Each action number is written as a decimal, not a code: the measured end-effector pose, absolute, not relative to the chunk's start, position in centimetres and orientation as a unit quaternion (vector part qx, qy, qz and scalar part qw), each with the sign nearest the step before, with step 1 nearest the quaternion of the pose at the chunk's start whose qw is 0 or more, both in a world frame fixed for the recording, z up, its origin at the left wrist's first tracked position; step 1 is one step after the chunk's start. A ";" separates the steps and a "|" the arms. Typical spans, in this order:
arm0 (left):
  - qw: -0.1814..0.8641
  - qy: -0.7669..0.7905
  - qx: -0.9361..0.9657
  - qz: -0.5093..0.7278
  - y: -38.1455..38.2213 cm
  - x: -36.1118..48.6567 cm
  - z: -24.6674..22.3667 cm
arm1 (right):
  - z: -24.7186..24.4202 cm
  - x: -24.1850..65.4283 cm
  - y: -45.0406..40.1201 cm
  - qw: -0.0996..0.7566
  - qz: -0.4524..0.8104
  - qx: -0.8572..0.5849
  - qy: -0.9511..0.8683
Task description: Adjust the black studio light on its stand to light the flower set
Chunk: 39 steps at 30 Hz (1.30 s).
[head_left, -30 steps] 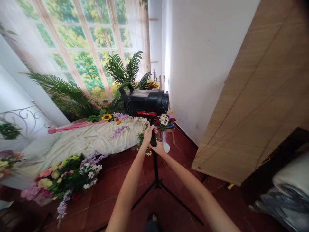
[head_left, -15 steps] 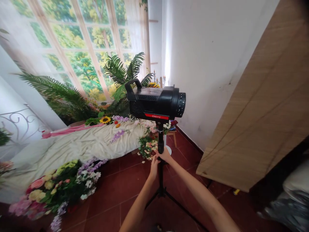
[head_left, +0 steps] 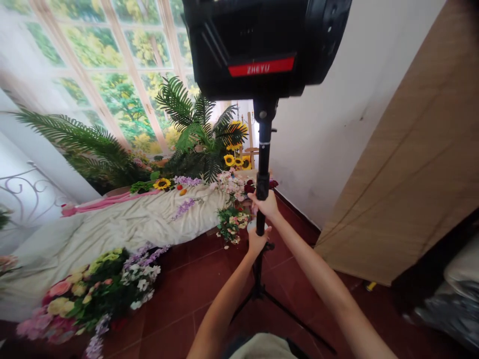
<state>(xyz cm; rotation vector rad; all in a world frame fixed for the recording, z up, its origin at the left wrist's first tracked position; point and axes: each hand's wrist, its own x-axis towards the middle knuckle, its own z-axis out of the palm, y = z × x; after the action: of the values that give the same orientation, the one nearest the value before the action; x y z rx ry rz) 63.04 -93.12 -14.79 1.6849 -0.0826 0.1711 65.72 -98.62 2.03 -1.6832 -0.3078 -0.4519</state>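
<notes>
A black studio light (head_left: 247, 55) with a red label reading ZHEYU fills the top middle of the view. It sits on top of a black light stand (head_left: 264, 159), whose legs spread on the floor below. My right hand (head_left: 266, 204) is wrapped around the stand's pole, just under a collar. Lower on the same pole my left hand (head_left: 258, 242) is closed around it, near a small knob. The stand looks nearly upright. Part of the light is cut off by the upper edge of the picture.
On the left is a bed with cream cloth (head_left: 138, 219), bordered by a large flower arrangement (head_left: 90, 289). Palm fronds (head_left: 198, 124) and sunflowers (head_left: 237, 160) stand before the window backdrop. A beige board (head_left: 396, 164) leans at the right above the red tiled floor (head_left: 175, 294).
The light has risen and looks much larger and closer. More of the pole shows beneath it. My hands are now apart on the pole, the right one higher.
</notes>
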 end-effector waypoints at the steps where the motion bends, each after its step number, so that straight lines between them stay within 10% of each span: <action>1: 0.659 -0.030 0.747 0.082 -93.2 62.9 -14.7 | 3.1 65.9 -98.5 0.636 -0.208 -0.731 -0.137; 15: 0.656 0.016 0.745 0.123 -93.3 63.4 -16.0 | 7.3 63.5 -99.3 0.592 -0.226 -0.752 -0.181; 29: 0.676 0.031 0.727 0.119 -93.5 63.2 -15.3 | -12.7 57.4 -105.7 0.492 -0.134 -0.855 -0.094; 39: 0.686 0.028 0.718 0.115 -93.9 63.5 -15.6 | -14.3 55.1 -105.1 0.387 -0.141 -0.909 -0.066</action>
<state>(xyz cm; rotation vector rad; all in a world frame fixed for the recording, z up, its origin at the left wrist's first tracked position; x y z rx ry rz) 63.45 -93.86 -15.57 1.6090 0.0618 0.2567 55.06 -105.06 -14.28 -2.3129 -0.1675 -0.3581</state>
